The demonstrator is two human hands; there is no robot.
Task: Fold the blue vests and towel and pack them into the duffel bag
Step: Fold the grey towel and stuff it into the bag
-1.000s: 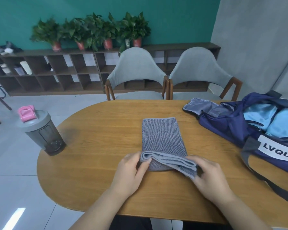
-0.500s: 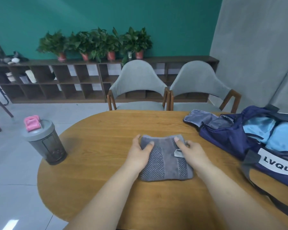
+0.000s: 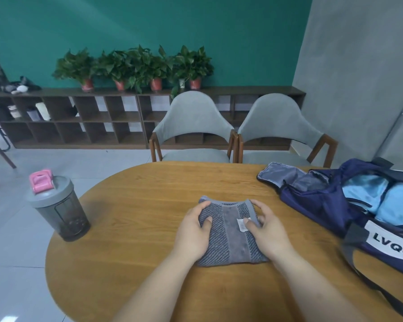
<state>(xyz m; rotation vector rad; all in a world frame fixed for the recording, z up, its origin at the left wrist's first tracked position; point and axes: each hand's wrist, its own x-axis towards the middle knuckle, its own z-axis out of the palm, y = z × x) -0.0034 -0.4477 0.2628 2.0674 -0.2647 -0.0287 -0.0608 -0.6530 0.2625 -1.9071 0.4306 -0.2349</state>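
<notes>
A grey ribbed towel (image 3: 228,233) lies folded into a thick square in the middle of the round wooden table (image 3: 137,205), a small white label showing on top. My left hand (image 3: 192,233) grips its left side with the thumb on top. My right hand (image 3: 266,231) grips its right side, thumb beside the label. At the right stands the navy duffel bag (image 3: 312,201), open, with light blue vests (image 3: 363,189) folded inside it.
A grey shaker bottle (image 3: 58,210) with a pink cap stands at the table's left edge. Two grey chairs (image 3: 193,126) are pushed in at the far side. The bag's dark strap (image 3: 356,238) trails over the table at the right.
The near end of the long towel was folded over onto the far half, making a square. Both hands then slid back to its left and right sides.
</notes>
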